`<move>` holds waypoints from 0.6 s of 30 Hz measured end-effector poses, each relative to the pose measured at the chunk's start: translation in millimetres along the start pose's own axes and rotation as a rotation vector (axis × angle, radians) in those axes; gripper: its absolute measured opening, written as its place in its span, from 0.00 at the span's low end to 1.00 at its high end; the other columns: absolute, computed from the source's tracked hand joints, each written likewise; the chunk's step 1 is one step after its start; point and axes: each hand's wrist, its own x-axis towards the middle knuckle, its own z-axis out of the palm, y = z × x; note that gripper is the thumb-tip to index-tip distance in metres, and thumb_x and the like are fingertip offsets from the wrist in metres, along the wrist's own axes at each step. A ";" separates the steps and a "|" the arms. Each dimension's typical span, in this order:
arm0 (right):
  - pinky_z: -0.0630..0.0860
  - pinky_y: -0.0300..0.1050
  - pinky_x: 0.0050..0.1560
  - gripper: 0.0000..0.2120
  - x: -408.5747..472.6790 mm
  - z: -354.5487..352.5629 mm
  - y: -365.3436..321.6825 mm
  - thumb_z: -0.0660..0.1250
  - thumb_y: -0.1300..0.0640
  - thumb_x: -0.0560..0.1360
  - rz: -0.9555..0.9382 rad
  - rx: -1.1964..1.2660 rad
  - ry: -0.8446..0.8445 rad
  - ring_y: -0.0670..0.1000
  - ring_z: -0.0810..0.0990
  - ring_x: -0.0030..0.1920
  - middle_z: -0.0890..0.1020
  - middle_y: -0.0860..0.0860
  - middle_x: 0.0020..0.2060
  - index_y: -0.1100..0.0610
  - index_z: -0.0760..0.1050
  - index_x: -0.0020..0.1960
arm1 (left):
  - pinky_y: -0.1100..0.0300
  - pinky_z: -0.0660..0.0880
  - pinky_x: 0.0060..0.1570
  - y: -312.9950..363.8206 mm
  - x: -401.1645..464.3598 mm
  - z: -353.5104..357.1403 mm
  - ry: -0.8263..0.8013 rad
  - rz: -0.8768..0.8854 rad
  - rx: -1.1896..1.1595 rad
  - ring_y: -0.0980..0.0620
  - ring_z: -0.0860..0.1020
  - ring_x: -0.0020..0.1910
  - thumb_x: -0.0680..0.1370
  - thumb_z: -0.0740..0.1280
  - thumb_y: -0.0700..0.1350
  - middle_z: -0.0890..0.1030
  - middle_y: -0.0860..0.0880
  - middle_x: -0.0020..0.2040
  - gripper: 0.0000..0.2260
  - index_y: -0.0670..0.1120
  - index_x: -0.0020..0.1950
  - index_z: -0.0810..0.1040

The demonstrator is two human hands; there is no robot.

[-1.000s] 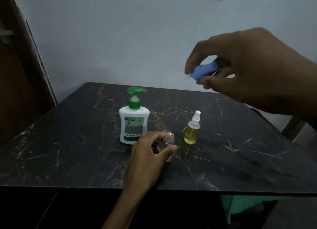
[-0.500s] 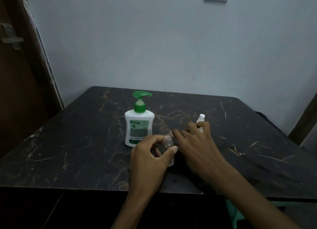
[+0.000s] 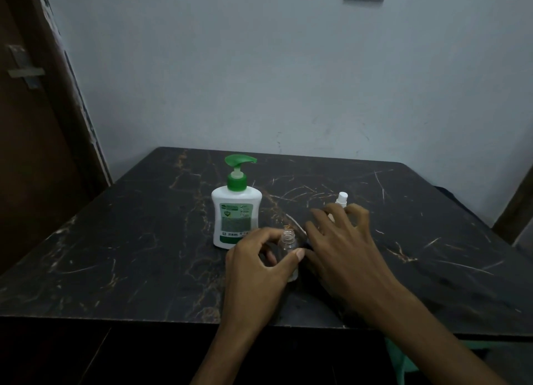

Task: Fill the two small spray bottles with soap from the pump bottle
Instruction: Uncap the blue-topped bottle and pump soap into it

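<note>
Left hand: the left hand (image 3: 259,265) curls thumb and fingers round the small clear uncapped plastic spray bottle (image 3: 288,244), which stands upright on the dark marble-patterned counter (image 3: 144,240), just right of the pump bottle.
Right hand: the right hand (image 3: 340,249) lies low over the counter with fingers spread and fairly straight, gripping nothing that can be seen; whether anything sits under the palm cannot be told.
Soap source: the white pump bottle with green pump head and green label (image 3: 236,208) stands upright, untouched, with its spout pointing right, towards the clear bottle but above and behind its mouth.
Second bottle: only the white spray cap of the second small bottle (image 3: 342,197) shows past the right hand's fingertips; its body is hidden, so its fill level cannot be read.
Risk, tipping: the spread right fingers sit just beside that second bottle, and a careless sweep would probably knock it over.
Risk, spill: the open neck is narrow, so a spout not set directly over it would likely send soap down the outside and onto the counter.
Risk, slip: soap on the left fingers would loosen the grip on the light, empty-looking bottle.
Risk, pump: pressing one-handed may tilt the pump bottle.
</note>
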 end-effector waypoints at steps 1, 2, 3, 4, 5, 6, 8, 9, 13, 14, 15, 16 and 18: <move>0.61 0.58 0.65 0.12 -3.4 -5.7 -1.1 0.69 0.45 0.76 0.011 0.071 0.038 0.56 0.74 0.64 0.81 0.51 0.58 0.51 0.79 0.54 | 0.70 0.72 0.34 -0.4 0.7 -0.8 0.003 0.007 -0.007 0.57 0.77 0.34 0.70 0.82 0.45 0.83 0.58 0.40 0.10 0.56 0.47 0.85; 0.62 0.55 0.64 0.12 -8.5 -11.6 -2.7 0.67 0.45 0.77 0.024 0.176 0.074 0.54 0.73 0.65 0.80 0.48 0.61 0.49 0.78 0.57 | 0.70 0.72 0.35 -0.5 1.6 -2.1 0.009 0.013 -0.016 0.57 0.78 0.35 0.71 0.81 0.44 0.84 0.58 0.41 0.11 0.57 0.46 0.85; 0.63 0.51 0.64 0.14 -15.2 -17.9 -5.2 0.65 0.46 0.77 0.045 0.326 0.090 0.50 0.72 0.64 0.78 0.44 0.62 0.47 0.76 0.61 | 0.69 0.73 0.36 0.1 2.3 -3.8 0.019 0.022 -0.028 0.57 0.78 0.35 0.71 0.81 0.44 0.84 0.59 0.42 0.11 0.58 0.46 0.85; 0.64 0.45 0.63 0.16 -22.1 -24.5 -8.9 0.64 0.46 0.78 0.075 0.504 0.081 0.45 0.71 0.65 0.75 0.38 0.63 0.44 0.73 0.65 | 0.69 0.73 0.37 2.0 2.8 -6.0 0.030 0.032 -0.045 0.57 0.79 0.37 0.71 0.81 0.43 0.84 0.59 0.43 0.11 0.58 0.47 0.85; 0.65 0.39 0.64 0.18 -28.6 -31.8 -13.9 0.64 0.46 0.78 0.101 0.683 0.057 0.39 0.70 0.65 0.73 0.32 0.63 0.39 0.70 0.68 | 0.68 0.74 0.38 4.6 3.2 -8.0 0.039 0.045 -0.061 0.56 0.80 0.38 0.71 0.81 0.43 0.84 0.58 0.44 0.11 0.57 0.47 0.85; 0.67 0.33 0.64 0.21 -32.9 -36.3 -19.9 0.67 0.46 0.78 0.117 0.836 0.036 0.36 0.71 0.65 0.71 0.28 0.62 0.35 0.66 0.69 | 0.68 0.74 0.39 7.8 3.4 -9.2 0.045 0.055 -0.073 0.56 0.80 0.40 0.71 0.81 0.43 0.83 0.57 0.44 0.11 0.57 0.48 0.86; 0.72 0.31 0.60 0.24 -33.9 -37.8 -32.1 0.71 0.52 0.77 0.128 1.021 0.064 0.36 0.76 0.61 0.75 0.28 0.60 0.34 0.67 0.67 | 0.66 0.75 0.40 14.1 4.8 -9.1 0.057 0.079 -0.065 0.55 0.81 0.42 0.71 0.81 0.45 0.83 0.57 0.46 0.10 0.57 0.49 0.86; 0.76 0.34 0.57 0.22 -31.6 -34.7 -36.8 0.72 0.55 0.77 0.150 1.063 0.105 0.39 0.80 0.58 0.79 0.32 0.57 0.38 0.71 0.65 | 0.64 0.75 0.41 15.8 6.2 -8.3 0.063 0.094 -0.052 0.55 0.81 0.42 0.71 0.81 0.45 0.83 0.58 0.46 0.10 0.57 0.49 0.86; 0.82 0.43 0.50 0.17 -18.3 -23.6 -42.3 0.74 0.59 0.77 0.289 1.177 0.187 0.41 0.84 0.52 0.84 0.39 0.51 0.43 0.76 0.59 | 0.63 0.78 0.47 28.8 9.0 -16.8 0.039 0.148 0.031 0.55 0.82 0.49 0.74 0.78 0.53 0.83 0.59 0.51 0.11 0.58 0.55 0.85; 0.82 0.40 0.49 0.16 -14.7 -21.9 -41.1 0.75 0.57 0.76 0.304 1.192 0.197 0.40 0.83 0.52 0.84 0.39 0.51 0.43 0.76 0.59 | 0.67 0.77 0.48 38.1 11.7 -24.5 0.046 0.180 0.059 0.57 0.82 0.52 0.75 0.75 0.57 0.83 0.59 0.53 0.12 0.57 0.57 0.85; 0.81 0.37 0.48 0.16 -10.8 -20.8 -39.6 0.76 0.56 0.76 0.312 1.202 0.227 0.40 0.83 0.52 0.84 0.39 0.51 0.43 0.77 0.60 | 0.69 0.76 0.48 49.1 17.9 -34.0 0.080 0.227 0.086 0.58 0.81 0.53 0.77 0.72 0.58 0.83 0.60 0.54 0.12 0.55 0.58 0.84; 0.81 0.35 0.48 0.16 -5.6 -18.4 -37.6 0.76 0.55 0.76 0.316 1.201 0.264 0.40 0.83 0.53 0.84 0.39 0.52 0.43 0.77 0.60 | 0.71 0.75 0.46 60.5 29.6 -44.7 0.138 0.276 0.097 0.58 0.81 0.51 0.79 0.69 0.57 0.83 0.59 0.54 0.11 0.54 0.57 0.84; 0.80 0.33 0.48 0.17 8.1 -14.9 -35.1 0.75 0.53 0.76 0.323 1.177 0.312 0.39 0.82 0.54 0.83 0.39 0.53 0.44 0.77 0.62 | 0.70 0.75 0.43 80.9 69.7 -64.3 0.287 0.333 0.118 0.58 0.81 0.46 0.81 0.67 0.51 0.85 0.54 0.50 0.09 0.49 0.54 0.85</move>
